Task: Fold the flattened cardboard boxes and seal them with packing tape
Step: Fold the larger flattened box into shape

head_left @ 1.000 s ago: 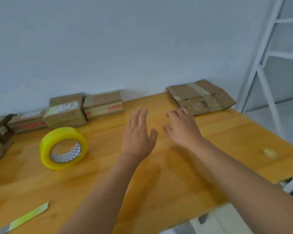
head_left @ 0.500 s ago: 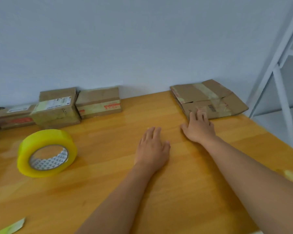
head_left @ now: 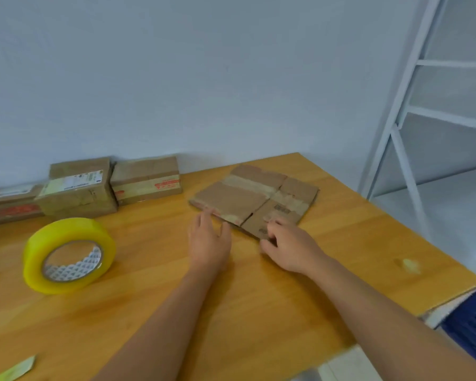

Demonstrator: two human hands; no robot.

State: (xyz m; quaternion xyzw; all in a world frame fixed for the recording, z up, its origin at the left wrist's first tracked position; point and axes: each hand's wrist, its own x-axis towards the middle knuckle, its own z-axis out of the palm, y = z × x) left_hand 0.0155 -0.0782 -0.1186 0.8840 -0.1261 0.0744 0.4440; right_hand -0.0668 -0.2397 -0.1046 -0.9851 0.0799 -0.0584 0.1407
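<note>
Three sealed boxes (head_left: 79, 188) upper left, one flat box (head_left: 254, 200) centre, one tape roll (head_left: 66, 255) left, two hands (head_left: 209, 242), one shelf (head_left: 434, 111) right.

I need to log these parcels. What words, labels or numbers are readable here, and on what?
Nothing can be read.
Flattened box: dark print near the right hand, blurred.
Middle sealed box: white shipping label, text too small.
Right sealed box: red marks, blurred.
Left sealed box: white label and red print, blurred.
Tape roll: no text.
</note>
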